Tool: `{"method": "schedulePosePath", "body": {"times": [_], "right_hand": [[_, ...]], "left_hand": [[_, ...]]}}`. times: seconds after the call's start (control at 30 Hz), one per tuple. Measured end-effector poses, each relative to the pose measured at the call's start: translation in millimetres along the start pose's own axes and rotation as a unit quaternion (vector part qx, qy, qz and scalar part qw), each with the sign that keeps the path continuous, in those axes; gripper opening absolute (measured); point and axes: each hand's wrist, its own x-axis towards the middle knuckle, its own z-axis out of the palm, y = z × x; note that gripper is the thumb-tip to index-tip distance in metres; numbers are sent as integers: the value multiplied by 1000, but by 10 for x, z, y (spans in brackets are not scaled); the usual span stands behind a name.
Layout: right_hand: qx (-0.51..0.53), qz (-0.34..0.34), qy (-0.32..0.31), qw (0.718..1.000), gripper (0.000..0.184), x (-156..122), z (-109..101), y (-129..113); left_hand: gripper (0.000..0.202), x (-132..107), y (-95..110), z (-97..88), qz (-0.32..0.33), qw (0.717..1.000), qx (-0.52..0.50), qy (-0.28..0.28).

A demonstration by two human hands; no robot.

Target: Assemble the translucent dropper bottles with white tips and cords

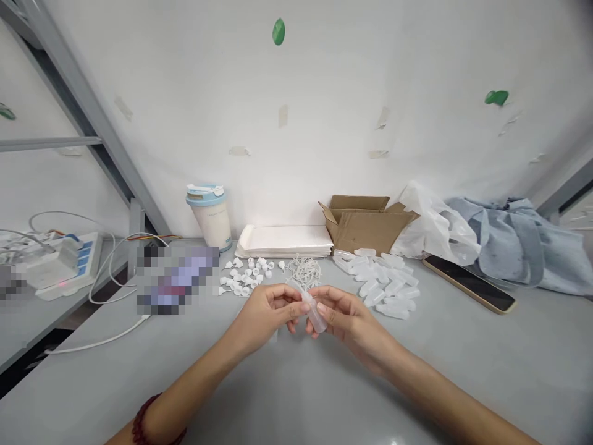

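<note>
A small translucent plastic bottle [317,320] is held tilted between my two hands above the grey table. My left hand [266,312] pinches it at the neck; whether a smaller part is also between those fingers is hidden. Wrapped around the body from the right side is my right hand [352,316], its thumb pressed on the bottle. Just beyond the fingertips lies a pile of thin white looped strips [304,269]. Several small white caps [248,278], some with pointed tips, are scattered to the left of it. More translucent bottles [389,281] lie heaped to the right.
Behind the hands stand a lidded cup [210,219], a stack of white packets [285,241] and an open cardboard box [373,228]. A phone [467,284], white plastic bag [430,222] and blue cloth bag [500,241] are right. A power strip [74,266] and cables lie left.
</note>
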Motion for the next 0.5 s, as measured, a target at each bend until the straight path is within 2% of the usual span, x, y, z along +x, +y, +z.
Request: {"method": "schedulePosePath", "body": {"times": [0.1,0.17,0.33,0.5], "right_hand": [[15,9,-3,1000,20,-1,-8,1],[-11,7,5,1000,20,-2,3,-11],[-133,-7,31,991,27,-3,42,-38],[-275,-43,108,955,28,-25,66,13]], "left_hand": [[20,-5,7,-15,-9,1000,8,3],[21,-13,15,-18,-13,1000,12,5],[20,-24,22,4,-9,999,30,21],[19,-35,-3,38,14,996,71,61]]}}
